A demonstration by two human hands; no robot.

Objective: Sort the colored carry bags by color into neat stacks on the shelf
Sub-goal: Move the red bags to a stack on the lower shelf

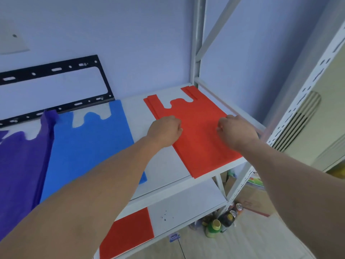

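Evidently the red bag stack [194, 131] at the right end of the upper shelf [164, 165] is being squared, pressed flat under the loosely curled, empty left hand [165, 130] and right hand [236, 131], and the red bag [128, 232] on the lower shelf would probably be fetched next.

Both bare forearms reach forward from the lower edge of the view, stretched nearly straight over the shelf [164, 176]. The left hand [165, 130] sits knuckles up, its fingers curled under into a loose fist, toward the right half of the shelf. The right hand [236, 129] is level with it and near the shelf's right edge, also knuckles up with fingers curled down. The two hands are near each other but apart. Whether either grip pinches anything cannot be told.
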